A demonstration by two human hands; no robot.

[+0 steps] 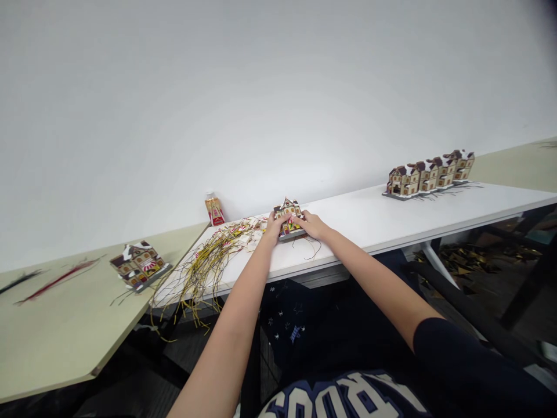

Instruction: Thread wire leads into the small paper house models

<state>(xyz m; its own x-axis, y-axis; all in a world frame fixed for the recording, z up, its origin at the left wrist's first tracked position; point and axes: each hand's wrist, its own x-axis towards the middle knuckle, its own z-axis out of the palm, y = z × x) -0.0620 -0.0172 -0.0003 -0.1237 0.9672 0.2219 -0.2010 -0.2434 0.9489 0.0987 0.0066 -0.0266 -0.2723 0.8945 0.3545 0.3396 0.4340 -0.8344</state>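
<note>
Both my hands are closed around a small model house (288, 210) with a grey base, cream walls and a striped awning, at the middle of the white table. My left hand (275, 226) grips its left side and my right hand (314, 225) its right side, the thumbs meeting over the front. A thin dark wire trails from the base on the right. Close to my left hand spreads a bundle of yellow and dark wires (209, 258) with small white pieces at their ends.
A similar model house (141, 266) stands on the cream table (56, 337) at left, near red wires (61, 283) and black wires (20, 280). A small bottle (214, 209) stands by the wall. Several model houses (429, 176) form a row on the white table (348, 226) at right.
</note>
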